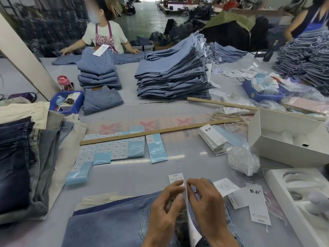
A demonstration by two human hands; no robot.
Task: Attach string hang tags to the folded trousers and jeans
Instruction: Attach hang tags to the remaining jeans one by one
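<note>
near left, a heap of dark and pale trousers (23,157) runs off the frame. two wooden rulers (160,130) cross the grey counter (124,107). the sticker strips (114,150) beneath overlap, too many to count. near centre, one folded pair of jeans (110,220), its lower edge cut off. above it the left hand (165,205) and right hand (206,202) each close their grip, pinching one white hang tag (176,178), partly hidden. right, two open white boxes (288,138).

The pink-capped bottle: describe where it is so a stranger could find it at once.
Start at the short stack of folded jeans at the table's far left, topped by a white tag. Just left of it, behind the blue bin, stands the bottle. It is the only upright, pink-lidded thing among cloth and paper.
</note>
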